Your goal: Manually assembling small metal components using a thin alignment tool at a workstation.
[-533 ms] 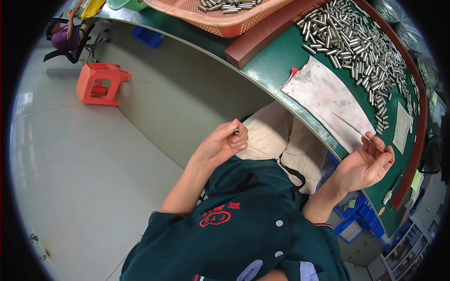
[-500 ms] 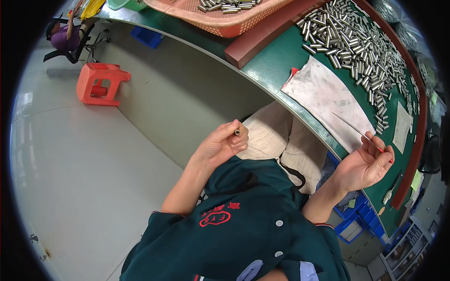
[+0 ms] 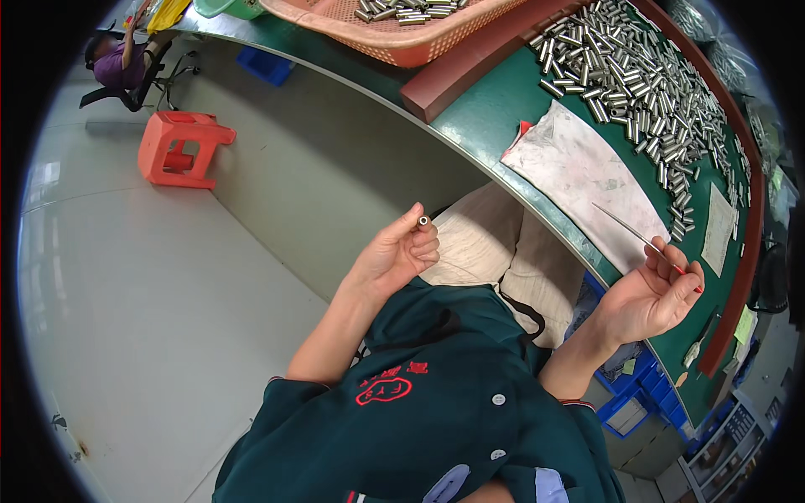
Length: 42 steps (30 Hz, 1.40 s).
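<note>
My left hand (image 3: 397,250) is closed round a small metal sleeve (image 3: 423,220), whose round open end shows between thumb and forefinger above my lap. In my right hand (image 3: 650,298), over the table's near edge, is a thin pointed metal tool (image 3: 625,225) with a red handle; its tip points away to the left, above a stained white cloth (image 3: 579,172). Past the cloth lies a big heap of short shiny metal sleeves (image 3: 625,75) on the green tabletop (image 3: 482,126).
A pink plastic basket (image 3: 402,42) holding more sleeves stands at the far edge, beside a dark red bar (image 3: 465,71). At right lie a paper slip (image 3: 718,228) and another slim tool (image 3: 698,344). A red stool (image 3: 180,151) and a seated person (image 3: 122,63) are far left. Blue bins (image 3: 629,402) sit below the table.
The left hand has turned and shifted slightly left and up, so the sleeve's open end now faces up more plainly. The right hand with its pointed tool has hardly moved.
</note>
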Available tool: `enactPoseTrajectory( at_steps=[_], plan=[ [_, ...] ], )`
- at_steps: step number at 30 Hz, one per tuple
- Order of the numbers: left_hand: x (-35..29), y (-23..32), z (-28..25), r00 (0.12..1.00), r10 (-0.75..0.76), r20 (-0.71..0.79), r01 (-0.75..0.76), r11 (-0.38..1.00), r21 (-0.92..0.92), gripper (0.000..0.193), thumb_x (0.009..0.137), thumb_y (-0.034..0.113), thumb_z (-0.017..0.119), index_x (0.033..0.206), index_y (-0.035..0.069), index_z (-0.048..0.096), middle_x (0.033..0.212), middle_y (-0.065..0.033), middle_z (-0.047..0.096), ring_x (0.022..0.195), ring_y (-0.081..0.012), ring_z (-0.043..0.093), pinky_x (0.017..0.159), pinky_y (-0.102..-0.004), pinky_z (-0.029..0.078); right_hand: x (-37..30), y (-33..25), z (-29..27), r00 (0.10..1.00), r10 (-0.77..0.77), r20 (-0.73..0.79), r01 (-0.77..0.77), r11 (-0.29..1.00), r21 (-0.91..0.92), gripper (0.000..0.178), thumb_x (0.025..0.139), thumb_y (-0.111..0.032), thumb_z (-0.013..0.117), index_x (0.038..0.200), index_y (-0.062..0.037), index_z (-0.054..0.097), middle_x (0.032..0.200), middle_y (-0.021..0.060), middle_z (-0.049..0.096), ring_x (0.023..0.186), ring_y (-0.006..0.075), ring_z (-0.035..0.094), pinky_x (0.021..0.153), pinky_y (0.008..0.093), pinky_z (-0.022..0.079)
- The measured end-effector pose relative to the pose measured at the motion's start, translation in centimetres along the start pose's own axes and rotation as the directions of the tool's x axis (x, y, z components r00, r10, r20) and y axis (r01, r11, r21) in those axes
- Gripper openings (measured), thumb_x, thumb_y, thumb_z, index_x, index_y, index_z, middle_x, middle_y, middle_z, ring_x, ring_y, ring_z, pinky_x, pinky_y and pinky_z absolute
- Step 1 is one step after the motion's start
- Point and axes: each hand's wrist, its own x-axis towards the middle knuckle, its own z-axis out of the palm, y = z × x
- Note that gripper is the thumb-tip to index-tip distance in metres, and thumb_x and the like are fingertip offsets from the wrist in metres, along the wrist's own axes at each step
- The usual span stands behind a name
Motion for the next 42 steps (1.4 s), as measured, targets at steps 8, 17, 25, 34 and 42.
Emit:
enactPoseTrajectory(
  at_steps=[8, 17, 25, 34, 42],
  plan=[
    [0.0, 0.1, 0.4, 1.000, -0.003, -0.016, 0.003, 1.000, -0.004, 0.029, 0.089, 0.028, 0.046, 0.069, 0.008, 0.051, 0.056, 0.0031, 0.031, 0.052, -0.0058, 0.027, 0.050, -0.0189, 0.026, 0.1, 0.1, 0.2, 1.000, 0.002, -0.008, -0.002, 1.000, 0.005, 0.025, 0.093, -0.021, 0.034, 0.100, -0.0022, 0.049, 0.077, 0.0160, 0.061, 0.069, 0.0257, 0.062, 0.059, 0.0294, 0.048],
    [-5.3, -1.0, 13.8, 0.764, 0.055, 0.643, -0.230, 0.954, 0.191, 0.031, 0.084, 0.029, 0.054, 0.073, 0.000, 0.052, 0.058, -0.0054, 0.047, 0.049, -0.0151, 0.038, 0.044, -0.0273, 0.026, 0.0, -0.3, 0.3, 0.999, 0.019, -0.028, -0.019, 1.000, 0.008, 0.023, 0.093, -0.021, 0.034, 0.098, -0.0028, 0.048, 0.073, 0.0142, 0.060, 0.065, 0.0245, 0.060, 0.059, 0.0305, 0.047],
    [-3.4, 0.4, 14.3, 0.779, 0.060, 0.624, -0.359, 0.858, 0.367, 0.010, 0.073, -0.006, 0.060, 0.081, -0.007, 0.053, 0.079, -0.0152, 0.059, 0.068, -0.0178, 0.058, 0.061, -0.0265, 0.048, 0.3, -0.5, 0.4, 0.998, 0.049, -0.047, -0.049, 0.999, 0.009, 0.022, 0.093, -0.021, 0.034, 0.098, -0.0038, 0.047, 0.071, 0.0149, 0.059, 0.065, 0.0244, 0.059, 0.061, 0.0332, 0.049],
    [0.1, 1.0, 9.0, 0.817, 0.467, 0.338, -0.542, 0.423, 0.726, 0.015, 0.079, 0.000, 0.056, 0.094, -0.004, 0.055, 0.080, -0.0117, 0.061, 0.070, -0.0141, 0.058, 0.066, -0.0242, 0.048, 0.1, -0.5, 0.2, 0.997, 0.047, -0.055, -0.042, 0.995, 0.095, 0.021, 0.093, -0.019, 0.032, 0.099, -0.0035, 0.046, 0.070, 0.0172, 0.058, 0.062, 0.0257, 0.058, 0.062, 0.0367, 0.050],
    [0.7, 0.8, 9.0, 0.796, 0.462, 0.391, -0.571, 0.361, 0.737, 0.026, 0.084, 0.007, 0.051, 0.108, -0.003, 0.053, 0.081, -0.0096, 0.057, 0.072, -0.0138, 0.053, 0.068, -0.0248, 0.043, 0.0, -0.6, 0.5, 0.996, 0.075, -0.039, -0.069, 0.989, 0.131, 0.019, 0.093, -0.018, 0.033, 0.098, -0.0032, 0.044, 0.070, 0.0180, 0.058, 0.061, 0.0257, 0.058, 0.062, 0.0380, 0.050]
  ],
)
